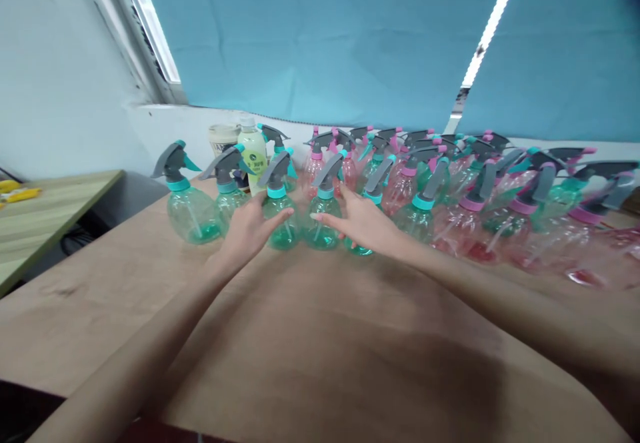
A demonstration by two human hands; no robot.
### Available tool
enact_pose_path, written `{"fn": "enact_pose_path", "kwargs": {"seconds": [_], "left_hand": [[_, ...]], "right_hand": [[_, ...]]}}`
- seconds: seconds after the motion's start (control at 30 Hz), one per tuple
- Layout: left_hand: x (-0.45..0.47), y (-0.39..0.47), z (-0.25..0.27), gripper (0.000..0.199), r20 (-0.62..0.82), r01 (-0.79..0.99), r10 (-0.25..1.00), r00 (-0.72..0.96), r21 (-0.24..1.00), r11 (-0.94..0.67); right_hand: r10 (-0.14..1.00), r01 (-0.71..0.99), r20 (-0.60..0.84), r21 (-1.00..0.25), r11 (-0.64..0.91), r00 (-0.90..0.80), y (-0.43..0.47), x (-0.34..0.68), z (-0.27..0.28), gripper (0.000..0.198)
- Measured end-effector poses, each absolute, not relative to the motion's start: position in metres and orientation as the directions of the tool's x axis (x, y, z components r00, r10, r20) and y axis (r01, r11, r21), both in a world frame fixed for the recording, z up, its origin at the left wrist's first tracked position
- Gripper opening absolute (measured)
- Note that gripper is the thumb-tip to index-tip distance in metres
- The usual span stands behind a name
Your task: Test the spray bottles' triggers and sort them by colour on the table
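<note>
Two round spray bottles of clear green plastic stand side by side on the table, with grey trigger heads and turquoise collars. My left hand (246, 228) is around the left side of one green spray bottle (284, 233), its thumb across the front. Around the right side of the neighbouring green spray bottle (321, 228) is my right hand (367, 222), thumb in front and fingers partly hidden behind. Both bottles are upright, with a little green showing at the bottom. Another green spray bottle (361, 246) is partly covered by my right hand.
Two more green bottles (193, 213) stand at the left. Behind them are a pale green labelled bottle (254, 153) and a cup (223, 135). Several pink and green spray bottles (465, 223) crowd the right side. A second table (60, 206) with yellow items lies far left.
</note>
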State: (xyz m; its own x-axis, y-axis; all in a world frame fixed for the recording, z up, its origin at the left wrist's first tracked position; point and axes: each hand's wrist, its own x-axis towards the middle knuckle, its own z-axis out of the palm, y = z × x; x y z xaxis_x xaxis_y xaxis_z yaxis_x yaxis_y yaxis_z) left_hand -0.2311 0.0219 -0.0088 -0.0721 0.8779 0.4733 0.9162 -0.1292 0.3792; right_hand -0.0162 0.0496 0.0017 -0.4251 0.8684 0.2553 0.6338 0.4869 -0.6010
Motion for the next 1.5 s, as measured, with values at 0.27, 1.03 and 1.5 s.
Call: {"fn": "enact_pose_path", "kwargs": {"seconds": [0.27, 1.03, 1.5], "left_hand": [[-0.231, 0.031, -0.007, 0.038, 0.456, 0.919, 0.886, -0.078, 0.378, -0.114], [-0.235, 0.035, -0.008, 0.057, 0.457, 0.91, 0.883, -0.108, 0.403, -0.098], [-0.242, -0.018, -0.026, 0.06, 0.505, 0.768, 0.85, -0.151, 0.601, -0.221]], "right_hand": [[0.877, 0.58, 0.202, -0.682, 0.446, -0.436, 0.06, -0.022, 0.0, 0.094], [0.882, 0.635, 0.163, -0.638, 0.436, -0.442, 0.058, -0.032, -0.009, 0.091], [0.846, 0.706, 0.241, -0.47, 0.531, -0.476, 0.017, -0.017, -0.008, 0.081]]}}
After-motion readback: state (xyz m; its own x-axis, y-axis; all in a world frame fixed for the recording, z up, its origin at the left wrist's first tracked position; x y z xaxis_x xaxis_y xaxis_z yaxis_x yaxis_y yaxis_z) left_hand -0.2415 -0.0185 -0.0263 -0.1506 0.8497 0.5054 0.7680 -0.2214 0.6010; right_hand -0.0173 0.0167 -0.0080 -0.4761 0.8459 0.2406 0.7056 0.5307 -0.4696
